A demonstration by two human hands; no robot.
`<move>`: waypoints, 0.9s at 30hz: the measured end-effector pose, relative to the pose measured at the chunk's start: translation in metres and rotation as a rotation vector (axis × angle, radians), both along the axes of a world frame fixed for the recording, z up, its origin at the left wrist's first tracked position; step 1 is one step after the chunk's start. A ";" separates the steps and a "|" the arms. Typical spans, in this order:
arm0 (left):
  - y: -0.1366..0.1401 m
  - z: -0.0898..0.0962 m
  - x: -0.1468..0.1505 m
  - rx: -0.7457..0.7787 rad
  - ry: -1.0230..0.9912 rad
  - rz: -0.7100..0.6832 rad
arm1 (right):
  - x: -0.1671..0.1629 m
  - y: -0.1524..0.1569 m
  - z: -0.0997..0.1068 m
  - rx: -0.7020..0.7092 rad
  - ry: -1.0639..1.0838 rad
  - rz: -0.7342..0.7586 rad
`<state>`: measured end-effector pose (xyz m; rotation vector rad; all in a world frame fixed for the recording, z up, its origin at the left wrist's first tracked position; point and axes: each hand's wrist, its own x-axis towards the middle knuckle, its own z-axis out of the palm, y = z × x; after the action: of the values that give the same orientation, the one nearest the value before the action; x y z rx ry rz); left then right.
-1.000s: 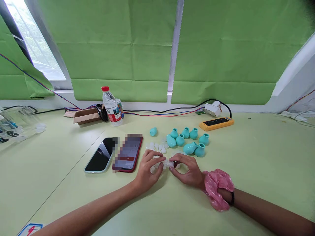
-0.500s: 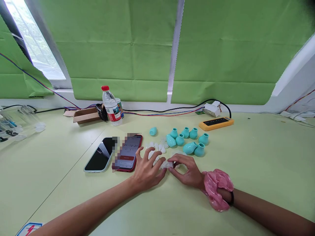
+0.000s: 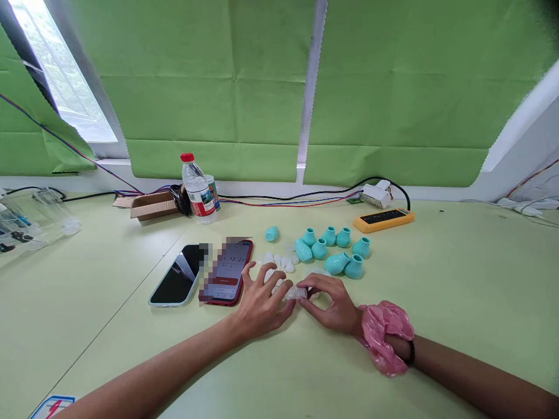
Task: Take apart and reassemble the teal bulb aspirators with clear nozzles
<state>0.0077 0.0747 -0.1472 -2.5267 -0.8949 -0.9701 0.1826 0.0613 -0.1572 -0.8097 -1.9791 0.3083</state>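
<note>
Between my two hands lies a small clear plastic tube-shaped piece (image 3: 298, 293), low over the table. My right hand (image 3: 334, 304) pinches its right end between thumb and fingertips. At the other end, my left hand (image 3: 262, 299) has its thumb and index finger closed on the piece, the other fingers raised and curled. My fingers cover part of it. Just behind them lie several small white translucent pieces (image 3: 283, 263). Beyond and to the right sit several turquoise bulb-shaped pieces (image 3: 319, 249) with open necks, some on their sides. A lone turquoise piece (image 3: 271, 234) lies farther left.
Left of my hands lie a red-cased phone (image 3: 227, 273) showing a timer and a dark-screened phone (image 3: 177, 276). Farther back stand a water bottle (image 3: 200, 195), an open cardboard box (image 3: 154, 206) and a yellow power strip (image 3: 384, 220). Cables run along the wall; clear containers (image 3: 39, 215) lie far left.
Both hands stay nearly where they were, still on the clear piece. The phone's timer has advanced by one second.
</note>
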 end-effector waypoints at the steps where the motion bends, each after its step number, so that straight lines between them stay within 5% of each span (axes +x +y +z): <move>1: -0.001 0.000 0.000 0.009 0.013 0.014 | 0.000 0.000 0.000 -0.003 -0.001 -0.001; 7: -0.003 -0.001 0.001 0.133 0.036 0.026 | -0.001 0.001 0.000 -0.007 0.004 -0.016; 27: 0.004 -0.003 0.000 0.098 -0.019 -0.125 | -0.002 0.000 0.000 0.009 0.010 0.020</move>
<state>0.0080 0.0786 -0.1505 -2.5189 -0.6845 -1.0500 0.1808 0.0612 -0.1574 -0.7815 -1.9789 0.3142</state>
